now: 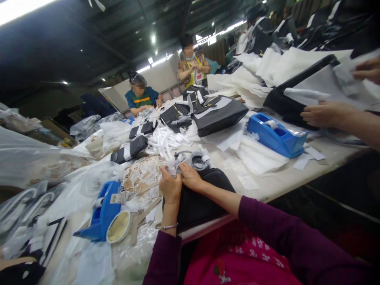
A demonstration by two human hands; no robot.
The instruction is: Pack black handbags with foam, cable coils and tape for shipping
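A black bag (204,200) lies at the table edge right in front of me. My left hand (170,185) is closed at the bag's far left corner, its fingers pinching a whitish, translucent piece of wrapping (171,168). Close beside it, my right hand (190,176) has its fingertips closed on the same wrapping, the forearm crossing over the bag. What lies under the fingertips is partly hidden. A coiled strap in grey wrapping (199,163) rests on the bag's far side, just beyond my right hand.
A blue tape dispenser (103,211) and a roll of tape (119,227) stand left; another blue dispenser (276,134) stands right. Strings (145,176), white tubes (166,139) and black bags (219,114) cover the table. A co-worker's hands (326,114) handle a bag at right.
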